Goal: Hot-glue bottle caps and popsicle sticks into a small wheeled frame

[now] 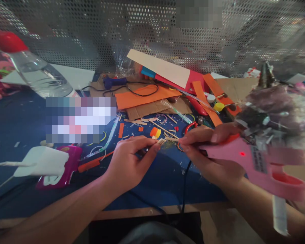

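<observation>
My left hand (132, 157) is closed in a pinch on a few short wooden sticks (160, 140), their cut ends poking past the fingertips. Facing it, my right hand (205, 145) pinches a thin wooden stick (172, 139) between thumb and forefinger, its tip close to the short sticks. The same hand also holds a pink hot glue gun (228, 152) against the palm; a red light glows on its side. A pale glue stick (280, 215) sticks out of the gun. Just beyond the fingertips lies a small yellow and orange piece (155, 132).
Wood scraps and orange felt strips (134, 96) litter the blue table (152, 183). Left are a red-capped bottle (38, 71), a white charger (43, 161) and a magenta phone case (72, 166). Scissors (190, 127) lie behind my right hand. A perforated metal panel (104, 34) stands behind.
</observation>
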Available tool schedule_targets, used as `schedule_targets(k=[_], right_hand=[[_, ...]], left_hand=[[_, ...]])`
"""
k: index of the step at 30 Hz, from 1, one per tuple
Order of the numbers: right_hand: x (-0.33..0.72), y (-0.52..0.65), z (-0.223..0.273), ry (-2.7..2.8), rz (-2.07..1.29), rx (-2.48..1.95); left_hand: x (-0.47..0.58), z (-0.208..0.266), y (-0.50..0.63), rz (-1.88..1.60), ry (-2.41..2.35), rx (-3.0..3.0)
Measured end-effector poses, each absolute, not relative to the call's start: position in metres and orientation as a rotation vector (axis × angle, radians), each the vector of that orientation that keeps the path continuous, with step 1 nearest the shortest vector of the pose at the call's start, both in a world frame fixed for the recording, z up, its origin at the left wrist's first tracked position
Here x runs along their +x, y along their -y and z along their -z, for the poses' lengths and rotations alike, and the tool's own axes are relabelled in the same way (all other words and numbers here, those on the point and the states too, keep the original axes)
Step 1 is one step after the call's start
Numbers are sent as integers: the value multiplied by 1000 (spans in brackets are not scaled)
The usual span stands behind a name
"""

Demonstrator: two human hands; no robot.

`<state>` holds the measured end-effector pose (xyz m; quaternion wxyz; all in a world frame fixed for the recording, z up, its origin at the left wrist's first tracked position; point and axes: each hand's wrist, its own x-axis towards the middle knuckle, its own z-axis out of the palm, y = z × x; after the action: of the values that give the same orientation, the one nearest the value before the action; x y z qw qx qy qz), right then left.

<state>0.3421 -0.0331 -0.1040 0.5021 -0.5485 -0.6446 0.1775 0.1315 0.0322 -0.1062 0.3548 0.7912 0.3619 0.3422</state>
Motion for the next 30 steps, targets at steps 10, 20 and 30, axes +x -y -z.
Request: schedule_targets(k=[10, 20, 30], right_hand=[[340, 20, 108, 1209, -699, -1185], [331, 14, 110, 1270, -828, -1127], [332, 15, 111, 1230, -905, -1048]], left_hand=[[131, 106, -31, -933, -891, 1828], [133, 110, -31, -945, -888, 1707], [134, 110, -34, -1018, -888, 1760]])
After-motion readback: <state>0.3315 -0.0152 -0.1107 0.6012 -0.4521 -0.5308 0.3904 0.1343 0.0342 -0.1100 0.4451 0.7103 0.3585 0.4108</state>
